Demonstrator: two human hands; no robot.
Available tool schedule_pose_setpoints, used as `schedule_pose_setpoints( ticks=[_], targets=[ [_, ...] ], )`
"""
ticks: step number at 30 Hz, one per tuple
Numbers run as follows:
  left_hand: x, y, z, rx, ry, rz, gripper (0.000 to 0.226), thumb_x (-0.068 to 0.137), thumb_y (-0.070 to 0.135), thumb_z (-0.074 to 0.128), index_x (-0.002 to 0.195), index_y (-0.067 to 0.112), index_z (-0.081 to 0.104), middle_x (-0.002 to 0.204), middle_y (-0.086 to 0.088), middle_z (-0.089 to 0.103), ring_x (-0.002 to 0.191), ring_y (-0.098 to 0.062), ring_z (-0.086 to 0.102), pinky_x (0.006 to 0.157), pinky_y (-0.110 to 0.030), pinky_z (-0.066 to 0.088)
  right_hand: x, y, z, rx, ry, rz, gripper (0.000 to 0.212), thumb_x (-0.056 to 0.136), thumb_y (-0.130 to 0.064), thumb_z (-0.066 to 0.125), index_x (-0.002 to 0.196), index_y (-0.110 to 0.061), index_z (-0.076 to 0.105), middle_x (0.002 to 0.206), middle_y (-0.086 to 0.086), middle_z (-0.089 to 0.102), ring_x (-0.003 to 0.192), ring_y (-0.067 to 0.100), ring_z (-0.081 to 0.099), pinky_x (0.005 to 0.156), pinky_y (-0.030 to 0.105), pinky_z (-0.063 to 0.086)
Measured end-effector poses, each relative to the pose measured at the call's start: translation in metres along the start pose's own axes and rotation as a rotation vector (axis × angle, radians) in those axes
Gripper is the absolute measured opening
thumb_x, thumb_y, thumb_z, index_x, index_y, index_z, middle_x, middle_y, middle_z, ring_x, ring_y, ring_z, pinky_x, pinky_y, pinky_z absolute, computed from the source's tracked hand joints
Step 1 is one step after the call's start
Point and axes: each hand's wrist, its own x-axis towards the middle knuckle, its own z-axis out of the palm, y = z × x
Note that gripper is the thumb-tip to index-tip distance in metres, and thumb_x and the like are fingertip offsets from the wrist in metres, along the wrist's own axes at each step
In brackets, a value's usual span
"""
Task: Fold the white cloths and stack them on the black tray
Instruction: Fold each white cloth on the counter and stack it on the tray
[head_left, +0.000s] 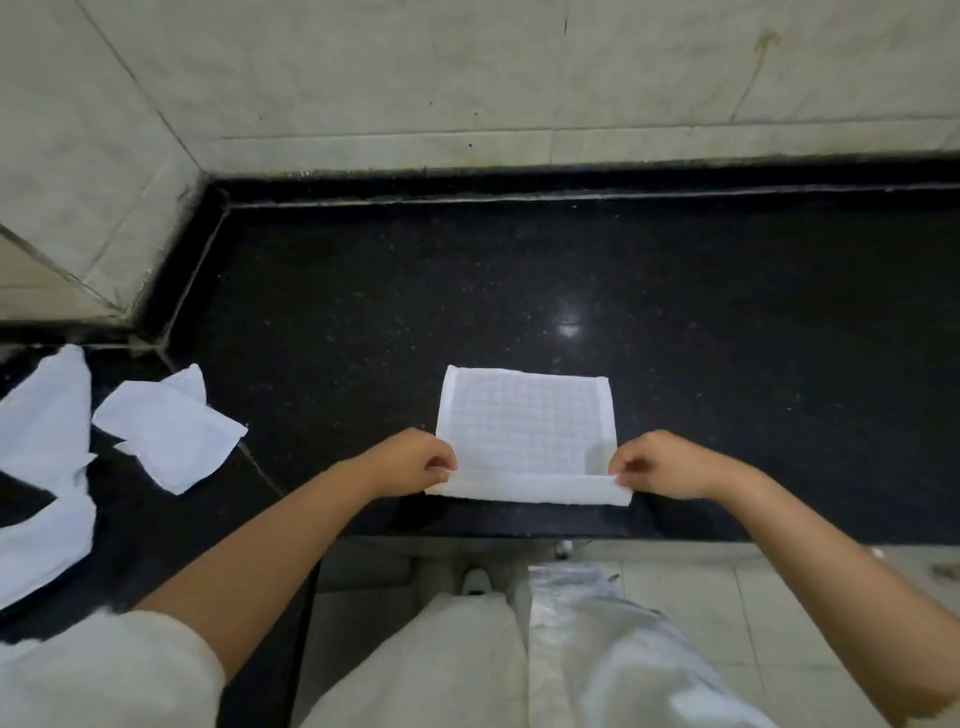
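Cloth: square white waffle-textured cloth (527, 431) lies centre frame on glossy speckled black stone counter (519, 286), near edge folded up.
Left hand (415, 460): pinches the fold's left corner.
Right hand (657, 465): pinches its right corner.
Spare cloths: crumpled smooth white cloths (166, 441), left edge.

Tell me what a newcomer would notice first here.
First, the white cloth at the near edge of the black counter, its near edge turned up by the left hand and right hand, which pinch the corners. Then the loose white cloths at far left.
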Motion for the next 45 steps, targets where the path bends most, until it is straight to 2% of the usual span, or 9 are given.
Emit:
schedule_pose_setpoints(
  ticks=[4,7,11,16,21,26,34,40,45],
  targets=[
    [0.005,-0.007,0.005,-0.075,-0.221,-0.039,0.028,0.093,0.011,0.052,0.119,0.005,0.059,0.116,-0.012,0.064,0.086,-0.011,0.060,0.076,-0.014,0.044,0.003,0.003,-0.007,0.075,-0.183,0.087,0.016,0.090,-0.009,0.052,0.088,-0.016,0.066,0.083,-0.001,0.063,0.071,0.006,0.057,0.066,0.011,0.041],
    [0.014,-0.008,-0.004,-0.159,-0.207,-0.087,0.022,0.092,0.008,0.051,0.109,0.001,0.063,0.098,-0.013,0.066,0.068,-0.006,0.055,0.067,-0.013,0.042,0.010,0.003,-0.019,-0.018,-0.221,0.139,0.020,0.089,-0.010,0.050,0.076,-0.022,0.060,0.070,-0.005,0.060,0.063,0.001,0.053,0.064,0.015,0.041],
    [0.033,0.000,-0.018,-0.321,-0.022,-0.159,0.013,0.091,0.006,0.047,0.084,0.006,0.058,0.071,0.003,0.051,0.064,-0.007,0.048,0.060,-0.016,0.038,0.029,-0.001,-0.027,0.037,0.022,0.153,0.020,0.088,-0.005,0.049,0.095,-0.005,0.068,0.086,0.003,0.064,0.080,0.014,0.059,0.070,0.019,0.042],
    [0.060,0.005,-0.016,-0.383,0.333,-0.307,0.035,0.091,0.009,0.039,0.058,0.015,0.029,0.063,0.002,0.034,0.056,-0.010,0.029,0.053,-0.024,0.024,0.052,-0.004,-0.031,0.118,0.367,0.207,0.024,0.091,-0.004,0.046,0.104,-0.001,0.066,0.113,0.013,0.065,0.105,0.027,0.058,0.083,0.028,0.044],
    [0.072,-0.006,-0.012,-0.357,0.474,-0.414,0.031,0.094,0.013,0.041,0.063,0.016,0.037,0.065,0.003,0.039,0.057,-0.009,0.036,0.050,-0.021,0.028,0.070,0.000,-0.035,0.151,0.494,0.292,0.025,0.088,-0.003,0.044,0.098,-0.002,0.068,0.106,0.015,0.068,0.097,0.028,0.061,0.081,0.037,0.050],
    [0.087,-0.008,-0.017,-0.239,0.485,-0.404,0.019,0.095,0.011,0.037,0.092,0.005,0.054,0.066,0.002,0.040,0.068,-0.016,0.045,0.050,-0.023,0.030,0.087,0.001,-0.033,0.043,0.457,0.365,0.026,0.090,-0.007,0.044,0.103,-0.005,0.066,0.109,0.014,0.066,0.101,0.030,0.059,0.081,0.036,0.048],
    [0.096,-0.010,-0.015,-0.146,0.469,-0.428,0.026,0.097,0.017,0.039,0.115,0.004,0.052,0.115,-0.014,0.057,0.098,-0.025,0.057,0.079,-0.034,0.048,0.099,0.008,-0.028,-0.173,0.448,0.368,0.031,0.093,-0.010,0.043,0.120,-0.010,0.058,0.121,0.013,0.056,0.114,0.030,0.049,0.095,0.039,0.038],
    [0.101,-0.013,-0.016,0.039,0.442,-0.240,0.041,0.097,0.023,0.039,0.136,0.010,0.041,0.135,-0.009,0.044,0.122,-0.022,0.043,0.093,-0.030,0.044,0.099,0.002,-0.021,-0.295,0.389,0.346,0.035,0.093,-0.008,0.037,0.123,-0.012,0.053,0.129,0.008,0.048,0.120,0.026,0.042,0.098,0.035,0.035],
    [0.106,-0.017,-0.018,0.166,0.383,-0.169,0.034,0.098,0.013,0.037,0.130,0.011,0.050,0.128,-0.010,0.048,0.113,-0.020,0.049,0.091,-0.029,0.046,0.100,-0.001,-0.028,-0.269,0.398,0.359,0.027,0.089,-0.002,0.039,0.108,-0.007,0.057,0.118,0.009,0.055,0.113,0.026,0.047,0.093,0.034,0.037]
  ],
)
